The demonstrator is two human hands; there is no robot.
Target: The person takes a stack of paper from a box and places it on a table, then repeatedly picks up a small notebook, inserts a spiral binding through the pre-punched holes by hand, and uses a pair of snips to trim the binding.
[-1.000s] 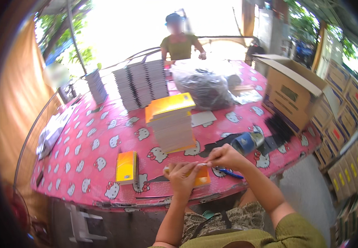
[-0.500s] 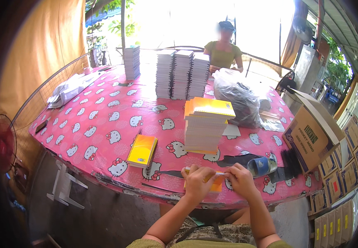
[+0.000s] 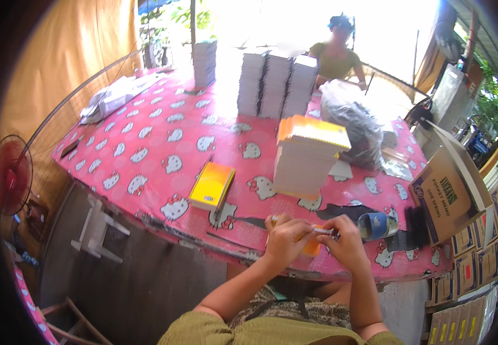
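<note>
My left hand [image 3: 285,240] and my right hand [image 3: 349,244] meet at the near edge of the pink patterned table [image 3: 145,149]. Between them they grip a thin pen-like stick [image 3: 321,230], held level, with a small orange-yellow pad [image 3: 311,247] just under the fingers. A tall stack of yellow-covered notepads [image 3: 306,161] stands right behind my hands. A single yellow notepad [image 3: 211,186] lies flat to the left of them.
A blue tape roll [image 3: 376,225] lies right of my hands. An open cardboard box [image 3: 447,192] stands at the right edge, a clear plastic bag [image 3: 352,123] and white pad stacks [image 3: 275,83] farther back. Another person [image 3: 336,54] sits across. A red fan [image 3: 12,181] stands left.
The view has swung to the right and nearer the table. My hands have drawn closer together on the thin stick above the orange pad.
</note>
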